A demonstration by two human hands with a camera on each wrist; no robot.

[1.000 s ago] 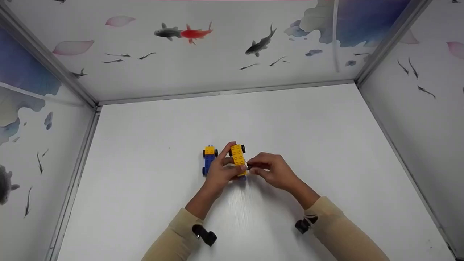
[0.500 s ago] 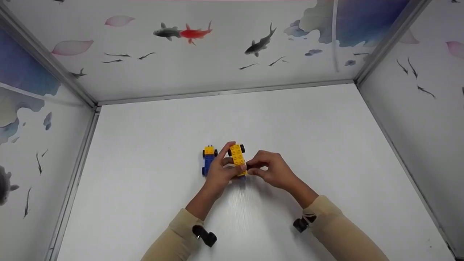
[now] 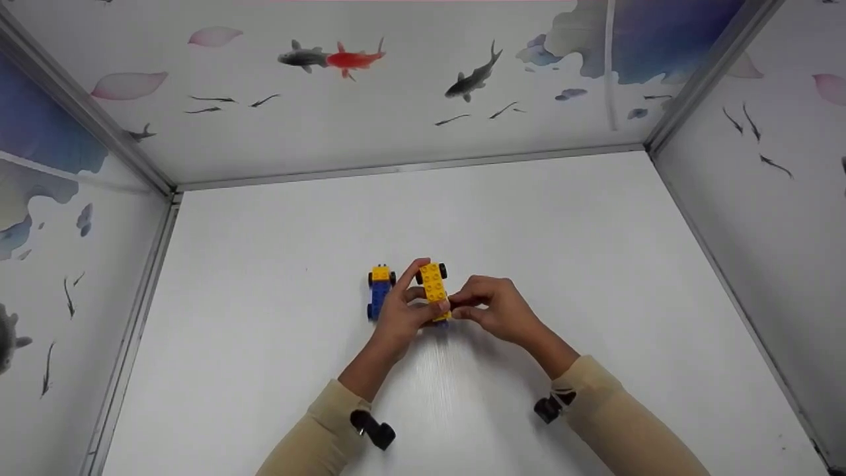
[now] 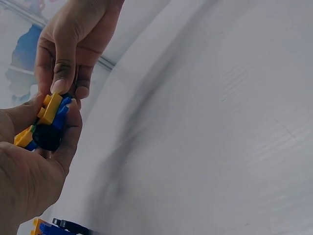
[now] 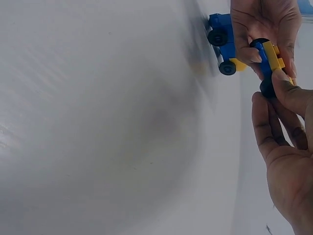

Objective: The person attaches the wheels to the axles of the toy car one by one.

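Note:
My left hand (image 3: 398, 318) grips a toy car built of bricks (image 3: 433, 281), its studded yellow top over a blue base with black wheels. At the car's near right side, my right hand (image 3: 494, 307) pinches a black wheel (image 5: 267, 88) against the blue base, fingertips touching the car. How firmly the wheel sits on its axle cannot be seen. In the left wrist view another black wheel (image 4: 47, 137) shows between the left fingers. A second toy car (image 3: 380, 294), blue with a yellow front block, stands on the table just left of the left hand, partly hidden by it.
The white tabletop (image 3: 277, 264) spreads around both hands. Printed white panels (image 3: 410, 112) with metal edging close it off at the back and both sides. Each sleeve carries a black wrist camera (image 3: 373, 430).
The right hand has shifted slightly left, bringing the black wheel up against the car's side. The left hand and the second car stay nearly where they were.

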